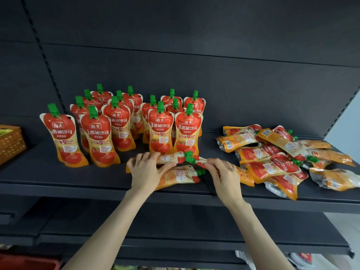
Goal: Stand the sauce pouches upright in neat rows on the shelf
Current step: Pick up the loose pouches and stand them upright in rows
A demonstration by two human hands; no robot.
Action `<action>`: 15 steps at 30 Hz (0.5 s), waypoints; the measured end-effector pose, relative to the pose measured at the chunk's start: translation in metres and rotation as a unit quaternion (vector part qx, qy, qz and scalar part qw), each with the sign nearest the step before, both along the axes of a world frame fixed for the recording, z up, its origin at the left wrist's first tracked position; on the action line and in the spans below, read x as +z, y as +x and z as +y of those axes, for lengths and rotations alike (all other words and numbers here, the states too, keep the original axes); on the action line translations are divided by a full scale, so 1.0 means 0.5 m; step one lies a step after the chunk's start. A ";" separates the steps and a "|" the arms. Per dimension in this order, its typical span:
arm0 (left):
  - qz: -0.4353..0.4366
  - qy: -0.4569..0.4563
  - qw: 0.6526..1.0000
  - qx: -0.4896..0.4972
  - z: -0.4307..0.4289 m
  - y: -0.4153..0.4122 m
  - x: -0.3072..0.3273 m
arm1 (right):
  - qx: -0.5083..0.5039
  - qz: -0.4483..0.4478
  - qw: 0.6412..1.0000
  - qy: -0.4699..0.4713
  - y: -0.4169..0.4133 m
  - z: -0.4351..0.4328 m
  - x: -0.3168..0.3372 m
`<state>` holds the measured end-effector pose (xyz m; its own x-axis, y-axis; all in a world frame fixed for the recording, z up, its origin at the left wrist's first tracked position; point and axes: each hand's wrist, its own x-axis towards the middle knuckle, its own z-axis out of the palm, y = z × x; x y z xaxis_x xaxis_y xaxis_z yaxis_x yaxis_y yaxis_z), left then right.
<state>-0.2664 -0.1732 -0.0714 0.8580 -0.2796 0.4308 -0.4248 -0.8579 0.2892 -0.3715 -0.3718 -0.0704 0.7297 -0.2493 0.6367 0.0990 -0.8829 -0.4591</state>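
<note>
A flat pouch [171,158] is gripped by the left hand [148,169], before the standing pouches [161,131]. A second pouch [201,161] is pinched by the right hand [224,172].

Bare forearms [109,227]; left hand [145,171] and right hand [224,175] bare.

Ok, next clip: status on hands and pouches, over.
Left hand grips a lying pouch; right hand grips a second pouch near its cap. Standing pouches in rows at left, loose pile flat at right. Third pouch loose under left hand.
</note>
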 end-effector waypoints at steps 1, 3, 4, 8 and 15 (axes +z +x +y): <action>-0.004 -0.023 1.000 -0.006 0.000 0.004 0.000 | 0.010 -0.002 1.000 0.027 0.000 0.002 0.010; 0.010 -0.075 0.997 -0.021 0.000 0.009 0.011 | 0.032 -0.005 0.996 0.085 0.001 0.007 0.031; 0.017 -0.102 0.994 -0.035 0.001 0.015 0.015 | 0.045 -0.007 0.992 0.117 0.002 0.011 0.045; 0.046 -0.256 0.954 -0.146 0.015 0.031 0.046 | 0.067 -0.037 0.964 0.256 0.024 0.018 0.091; 0.190 -0.479 0.842 -0.158 -0.009 0.038 0.067 | 0.070 -0.089 0.913 0.393 0.095 0.019 0.116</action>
